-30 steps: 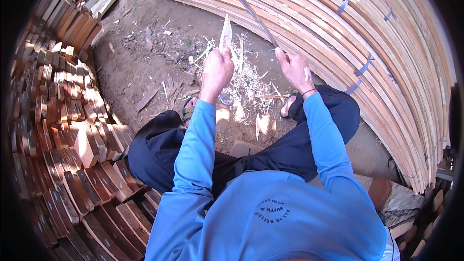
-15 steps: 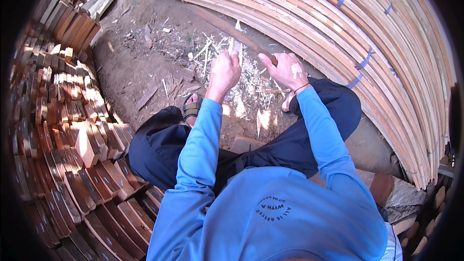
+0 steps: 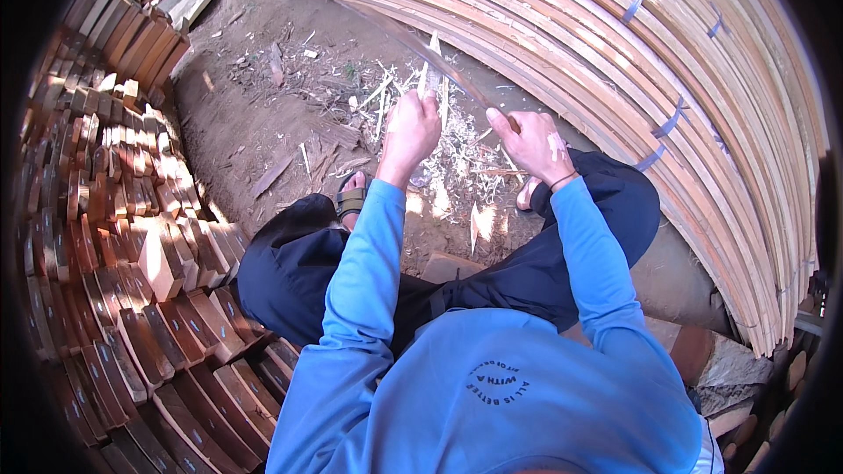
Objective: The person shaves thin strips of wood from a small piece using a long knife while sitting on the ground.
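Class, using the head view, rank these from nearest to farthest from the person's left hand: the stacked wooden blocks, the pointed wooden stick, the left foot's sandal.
1. Pointed wooden stick: in the left hand, jutting forward.
2. Left foot's sandal: below the hand, slightly left.
3. Stacked wooden blocks: well off to the left.

Bright daylight, hard sun patches on wood blocks (image 3: 160, 268) left of blue shirt (image 3: 421, 421) and on ground (image 3: 494, 223) ahead of it, planks (image 3: 562, 31) ahead-right of it pale, fisheye-bowed, rim vignetted to black
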Demonstrator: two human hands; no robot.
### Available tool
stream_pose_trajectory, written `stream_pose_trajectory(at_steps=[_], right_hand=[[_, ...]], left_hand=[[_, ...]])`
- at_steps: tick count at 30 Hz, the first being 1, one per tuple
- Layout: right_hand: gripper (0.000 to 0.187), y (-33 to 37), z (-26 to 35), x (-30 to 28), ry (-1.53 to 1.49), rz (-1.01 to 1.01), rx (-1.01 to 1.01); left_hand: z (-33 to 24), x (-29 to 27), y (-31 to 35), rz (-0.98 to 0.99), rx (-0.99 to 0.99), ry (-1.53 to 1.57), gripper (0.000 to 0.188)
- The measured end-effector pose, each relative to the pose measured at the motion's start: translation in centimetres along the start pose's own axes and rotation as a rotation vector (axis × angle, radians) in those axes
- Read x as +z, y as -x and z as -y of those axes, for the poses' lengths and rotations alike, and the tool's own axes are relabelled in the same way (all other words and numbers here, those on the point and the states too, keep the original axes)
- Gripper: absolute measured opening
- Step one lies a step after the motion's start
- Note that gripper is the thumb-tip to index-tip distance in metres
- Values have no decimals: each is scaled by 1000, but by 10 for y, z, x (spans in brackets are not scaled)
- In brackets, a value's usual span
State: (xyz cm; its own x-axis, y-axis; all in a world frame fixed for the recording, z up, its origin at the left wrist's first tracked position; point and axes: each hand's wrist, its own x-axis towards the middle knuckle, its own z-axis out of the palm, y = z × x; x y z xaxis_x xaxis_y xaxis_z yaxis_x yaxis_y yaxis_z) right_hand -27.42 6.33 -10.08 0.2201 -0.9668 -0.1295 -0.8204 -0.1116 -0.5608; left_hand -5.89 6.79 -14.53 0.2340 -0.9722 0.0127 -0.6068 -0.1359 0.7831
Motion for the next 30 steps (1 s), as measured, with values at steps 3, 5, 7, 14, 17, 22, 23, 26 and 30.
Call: stream_pose_trajectory(at_steps=[3, 5, 7, 14, 17, 22, 23, 26, 30], right_hand=[[71, 17, -4, -1, 10, 35, -61], [70, 12, -8, 7, 62, -28, -72], [70, 6, -13, 8, 118, -45, -59], [75, -37, -24, 13, 120, -139, 47], [75, -42, -33, 0, 47, -111, 61], [70, -3, -22, 5, 30, -64, 78], [69, 1, -24, 1, 46, -61, 99], [68, 10, -22, 2, 47, -85, 126], [70, 9, -24, 4, 13, -122, 146]], left_hand=[[7, 2, 1, 69, -12, 4, 42], [3, 3, 5, 42, 67, -13, 42], [-9, -3, 8, 100, 38, -31, 40], [-11, 12, 26, 161, 138, -47, 39], [-25, -10, 11, 139, 50, 19, 40], [-7, -4, 5, 5, 33, -34, 42], [-8, -3, 4, 29, 0, -34, 42], [-3, -7, 2, 48, -21, -23, 43], [-2, -6, 1, 76, -82, 53, 44]])
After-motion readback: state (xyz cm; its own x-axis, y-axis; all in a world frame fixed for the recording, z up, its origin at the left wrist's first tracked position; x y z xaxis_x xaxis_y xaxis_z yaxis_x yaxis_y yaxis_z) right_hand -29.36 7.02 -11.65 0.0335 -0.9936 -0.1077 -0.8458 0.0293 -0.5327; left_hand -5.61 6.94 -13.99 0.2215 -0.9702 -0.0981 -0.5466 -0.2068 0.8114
